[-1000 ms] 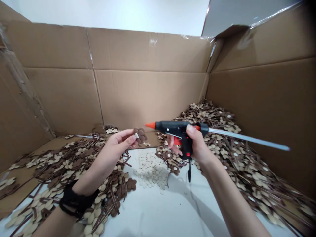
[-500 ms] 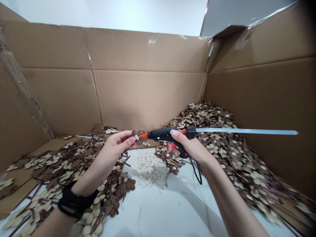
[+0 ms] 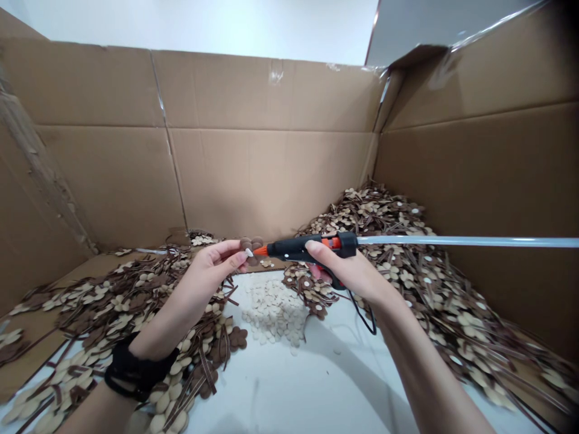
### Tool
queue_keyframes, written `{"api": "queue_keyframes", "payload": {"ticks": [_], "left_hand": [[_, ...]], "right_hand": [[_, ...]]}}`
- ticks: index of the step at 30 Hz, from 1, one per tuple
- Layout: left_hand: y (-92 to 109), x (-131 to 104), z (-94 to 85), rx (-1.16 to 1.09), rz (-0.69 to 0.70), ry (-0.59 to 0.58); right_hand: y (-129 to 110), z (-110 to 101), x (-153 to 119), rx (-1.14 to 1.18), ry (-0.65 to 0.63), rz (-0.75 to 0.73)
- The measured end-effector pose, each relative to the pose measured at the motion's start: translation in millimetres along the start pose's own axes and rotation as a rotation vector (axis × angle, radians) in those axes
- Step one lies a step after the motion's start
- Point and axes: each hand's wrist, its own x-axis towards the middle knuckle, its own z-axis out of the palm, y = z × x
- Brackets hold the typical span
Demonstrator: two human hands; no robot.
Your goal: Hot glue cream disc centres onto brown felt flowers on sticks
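My left hand (image 3: 221, 259) pinches a brown flower-shaped piece (image 3: 253, 242) between thumb and fingers. A small white piece (image 3: 249, 253) shows at the thumb tip, against the flower. My right hand (image 3: 339, 268) is wrapped round a black and orange glue gun (image 3: 296, 248), its fingers partly hidden at the trigger. The orange nozzle (image 3: 261, 251) points left and sits at the flower, next to the white piece; whether it touches cannot be made out. A long translucent glue stick (image 3: 461, 241) runs out of the gun's back to the right edge of the view.
Small white pieces (image 3: 275, 313) lie heaped on the white work surface (image 3: 280, 392). Brown and cream flowers with strips pile up on the left (image 3: 136, 295) and right (image 3: 407, 265). Cardboard walls (image 3: 271, 163) stand behind and at both sides. A cord loop (image 3: 368, 319) hangs under the gun.
The gun and both hands sit very slightly further left in view. The glue stick's far end, visible before, now runs out of view on the right. The nozzle stays at the flower.
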Motion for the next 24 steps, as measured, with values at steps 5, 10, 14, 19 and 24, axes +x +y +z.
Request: {"api": "queue_keyframes", "payload": {"ticks": [5,10,14,19,24], "left_hand": [[-2,2,0.8,0.019,0.004,0.024],[-4,3,1.1,-0.003,-0.010,0.081],[-2,2,3.0,0.004,-0.032,0.077],[-3,2,4.6,0.041,-0.040,0.071],[0,-1,7.8,0.093,-0.046,0.062]], "right_hand": [[-13,-3,-9,-0.141,0.048,-0.083],[-17,-3,-7,-0.155,0.195,-0.189],[-8,14,6,0.026,0.211,-0.143],[4,36,15,0.155,-0.005,-0.072],[2,41,14,0.150,-0.042,-0.050]]}}
